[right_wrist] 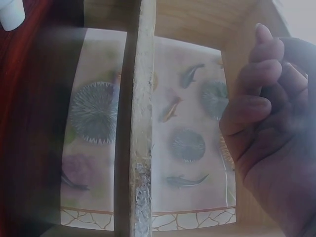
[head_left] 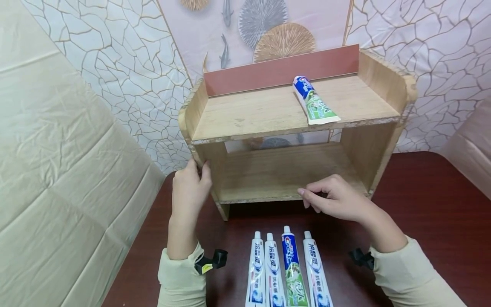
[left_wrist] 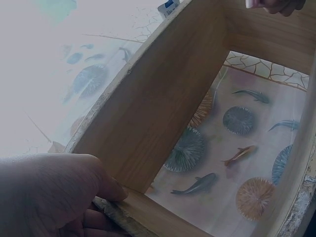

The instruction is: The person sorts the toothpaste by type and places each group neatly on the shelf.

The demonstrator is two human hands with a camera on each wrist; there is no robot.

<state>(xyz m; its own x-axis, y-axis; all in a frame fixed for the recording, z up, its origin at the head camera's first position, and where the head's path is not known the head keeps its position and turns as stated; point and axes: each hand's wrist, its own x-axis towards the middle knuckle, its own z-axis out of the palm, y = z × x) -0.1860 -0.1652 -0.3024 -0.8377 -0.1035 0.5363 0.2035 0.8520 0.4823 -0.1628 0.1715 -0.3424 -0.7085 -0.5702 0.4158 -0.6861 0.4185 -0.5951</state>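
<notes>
My left hand (head_left: pixel 190 183) grips the front edge of the left side panel of a wooden shelf (head_left: pixel 276 170); in the left wrist view the thumb lies on the panel's inner face. In front of the lower board hovers my right hand (head_left: pixel 337 198), its fingers loosely curled with nothing visible in them. A blue, white and green Crest toothpaste tube (head_left: pixel 312 102) lies on the top board, its flat end toward me. On the table below are several tubes in a row: white toothpaste tubes (head_left: pixel 255 273) and one blue-green toothpaste tube (head_left: pixel 293 268), caps pointing at the shelf.
The shelf stands on a dark red table (head_left: pixel 426 213). A reddish strip (head_left: pixel 284 70) runs along the back of its top board. Behind it hangs a patterned backdrop (head_left: pixel 115 55), and a pale cloth (head_left: pixel 69 170) slopes along the left side.
</notes>
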